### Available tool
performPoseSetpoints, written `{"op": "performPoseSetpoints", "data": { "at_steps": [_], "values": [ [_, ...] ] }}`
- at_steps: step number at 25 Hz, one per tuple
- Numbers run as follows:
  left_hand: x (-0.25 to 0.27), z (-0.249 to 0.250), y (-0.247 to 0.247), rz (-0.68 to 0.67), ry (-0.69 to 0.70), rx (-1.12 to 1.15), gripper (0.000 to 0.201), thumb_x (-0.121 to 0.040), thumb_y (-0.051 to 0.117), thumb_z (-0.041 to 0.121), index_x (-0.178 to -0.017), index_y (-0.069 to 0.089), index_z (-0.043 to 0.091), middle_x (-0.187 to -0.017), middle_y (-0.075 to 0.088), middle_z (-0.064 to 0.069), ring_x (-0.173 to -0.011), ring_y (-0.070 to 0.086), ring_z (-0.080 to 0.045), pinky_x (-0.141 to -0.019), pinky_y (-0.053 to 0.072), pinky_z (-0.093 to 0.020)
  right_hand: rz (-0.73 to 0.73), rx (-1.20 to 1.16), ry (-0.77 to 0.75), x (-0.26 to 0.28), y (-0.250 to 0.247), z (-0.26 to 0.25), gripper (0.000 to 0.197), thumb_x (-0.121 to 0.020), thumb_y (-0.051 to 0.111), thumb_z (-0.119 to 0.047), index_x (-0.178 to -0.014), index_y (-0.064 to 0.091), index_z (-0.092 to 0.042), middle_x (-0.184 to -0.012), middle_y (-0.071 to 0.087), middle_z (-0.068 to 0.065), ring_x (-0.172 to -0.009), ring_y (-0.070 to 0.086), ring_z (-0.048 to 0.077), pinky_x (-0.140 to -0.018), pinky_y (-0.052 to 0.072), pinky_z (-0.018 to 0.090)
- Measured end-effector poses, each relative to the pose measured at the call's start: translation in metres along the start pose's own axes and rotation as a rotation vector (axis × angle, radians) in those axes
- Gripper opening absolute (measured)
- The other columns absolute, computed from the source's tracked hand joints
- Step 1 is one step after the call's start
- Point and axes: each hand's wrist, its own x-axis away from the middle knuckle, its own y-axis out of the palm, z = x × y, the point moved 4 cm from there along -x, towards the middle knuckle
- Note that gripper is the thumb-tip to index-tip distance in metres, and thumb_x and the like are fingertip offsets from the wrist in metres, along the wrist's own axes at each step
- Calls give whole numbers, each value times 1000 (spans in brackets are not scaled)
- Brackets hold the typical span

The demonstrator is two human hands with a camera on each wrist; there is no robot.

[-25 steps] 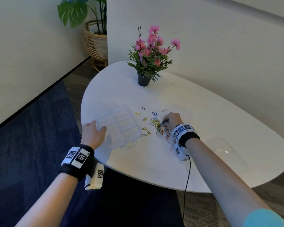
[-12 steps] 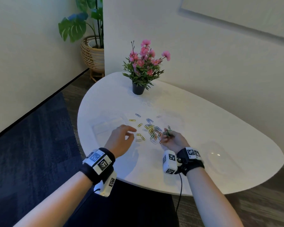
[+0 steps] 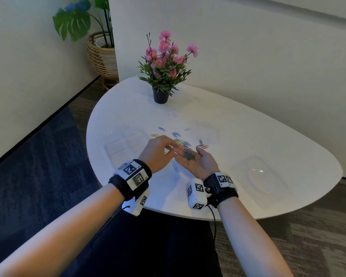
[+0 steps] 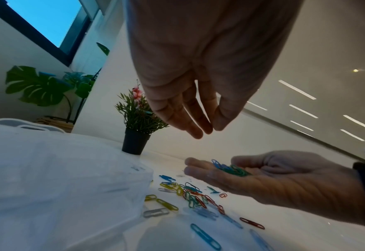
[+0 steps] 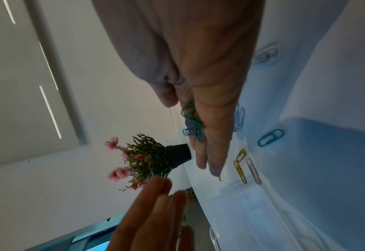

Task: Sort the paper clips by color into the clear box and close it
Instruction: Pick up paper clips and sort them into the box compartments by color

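Note:
My right hand (image 3: 197, 161) lies palm up above the table's near edge, fingers nearly straight. A small bunch of green clips with a blue one (image 3: 188, 154) rests in its palm (image 4: 284, 178), also seen as a bunch of clips (image 4: 231, 169) (image 5: 191, 122). My left hand (image 3: 158, 150) hovers just left of and above that palm, fingers (image 4: 196, 125) relaxed and holding nothing. Loose coloured clips (image 3: 180, 141) lie scattered beyond the hands. The clear box (image 3: 126, 148) sits open at the left.
A potted pink flower (image 3: 163, 66) stands at the back of the white table (image 3: 248, 136). One blue clip (image 3: 175, 168) lies alone under the hands. A floor plant in a wicker basket (image 3: 101, 54) stands beyond the table, and dark carpet lies at the left.
My left hand has let go of the box and moved right, over the right palm. My right hand has lifted off the pile and turned palm up with clips in it.

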Motion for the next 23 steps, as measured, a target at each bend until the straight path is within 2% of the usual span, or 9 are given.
{"op": "performPoseSetpoints", "data": {
  "at_steps": [3,8,10,13,16,18,20,21,23],
  "values": [
    [-11,4,12,-72,-3,-54,22,-87,60,13,-107,70,12,-107,68,-8,-93,65,-17,-80,44,-17,-21,77,12,0,6,3,64,-100,25,-39,-96,66,11,-99,69,28,-88,69,38,-84,54,48],
    [-24,13,26,-226,59,-220,37,-85,58,5,-120,65,10,-115,59,-13,-105,59,-25,-93,45,-27,-7,69,-11,6,16,6,51,-100,26,-37,-97,58,2,-78,70,17,-63,68,26,-64,60,34],
    [-22,15,27,-256,105,-240,34,-87,57,5,-119,66,11,-117,56,-10,-106,56,-24,-92,43,-25,-7,59,-17,8,19,8,50,-100,25,-37,-104,57,1,-77,69,16,-63,66,23,-64,59,33],
    [-21,17,30,-320,120,-226,27,-90,54,10,-114,66,9,-107,58,-4,-95,57,-17,-86,50,-26,19,57,-16,7,19,9,60,-99,22,-45,-113,55,2,-82,67,17,-72,57,22,-71,58,34],
    [-26,11,33,-376,78,-180,21,-90,53,8,-105,68,7,-91,52,3,-73,50,-2,-62,41,-3,-5,13,-5,6,20,10,76,-96,17,-56,-109,58,7,-89,69,21,-76,53,24,-76,56,35],
    [-23,12,26,-339,61,-83,13,-87,58,8,-86,70,13,-83,57,1,-66,53,5,-70,46,-4,-28,-10,-4,7,23,9,83,-95,16,-57,-102,64,11,-87,70,21,-76,54,24,-79,51,34],
    [-24,8,18,-194,99,47,11,-84,63,11,-87,73,9,-87,68,-8,-77,59,-6,-83,52,-20,-27,11,-4,7,27,7,83,-96,18,-56,-97,66,13,-85,71,23,-73,63,27,-72,55,33],
    [-23,6,12,-113,112,67,14,-84,64,11,-93,74,7,-92,71,-9,-78,61,-7,-83,50,-16,-14,34,-3,6,29,5,80,-97,19,-54,-100,62,14,-87,70,26,-74,68,32,-69,59,34],
    [-23,-2,-2,26,21,205,15,-85,64,10,-97,73,7,-96,73,-7,-72,62,5,-76,45,-1,-3,66,5,5,31,3,72,-98,23,-49,-105,56,15,-95,68,33,-81,70,41,-76,59,45]
  ]
}}
